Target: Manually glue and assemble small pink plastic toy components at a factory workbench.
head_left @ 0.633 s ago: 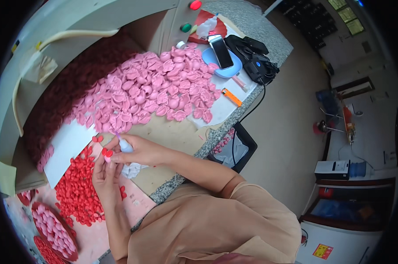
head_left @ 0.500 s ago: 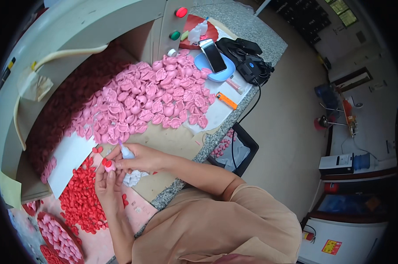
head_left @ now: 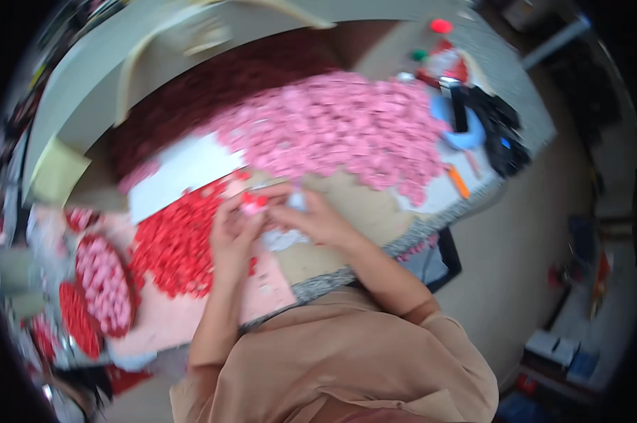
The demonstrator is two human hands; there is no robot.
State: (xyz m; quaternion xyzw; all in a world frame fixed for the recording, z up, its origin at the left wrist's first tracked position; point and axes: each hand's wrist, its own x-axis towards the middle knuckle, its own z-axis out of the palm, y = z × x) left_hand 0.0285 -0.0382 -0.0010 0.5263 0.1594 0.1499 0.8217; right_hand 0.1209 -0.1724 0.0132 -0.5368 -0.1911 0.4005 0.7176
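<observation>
My left hand (head_left: 232, 224) pinches a small pink piece with red parts on top (head_left: 255, 204) between its fingertips. Close beside it, my right hand (head_left: 320, 220) has its fingers closed round a small pale squeeze bottle (head_left: 297, 200) with a purple tip. Motion blurs the picture, so whether the right fingertips touch the pink piece is hard to see. Small red pieces (head_left: 174, 243) lie heaped to the left of my hands. Beyond them spreads a large heap of pink, petal-like shells (head_left: 332, 127).
A white sheet (head_left: 184, 176) lies behind the red heap. Oval red trays hold pink pieces (head_left: 106, 285) and red pieces (head_left: 79, 321) at the left. At right are an orange lighter (head_left: 458, 181), a phone (head_left: 461, 113) on a blue dish (head_left: 470, 137) and a black bag-like item (head_left: 502, 120).
The whole view has swung left and blurred, so the table sits further right in it. Both hands remain together round the pink piece, and the bottle is still in my right hand.
</observation>
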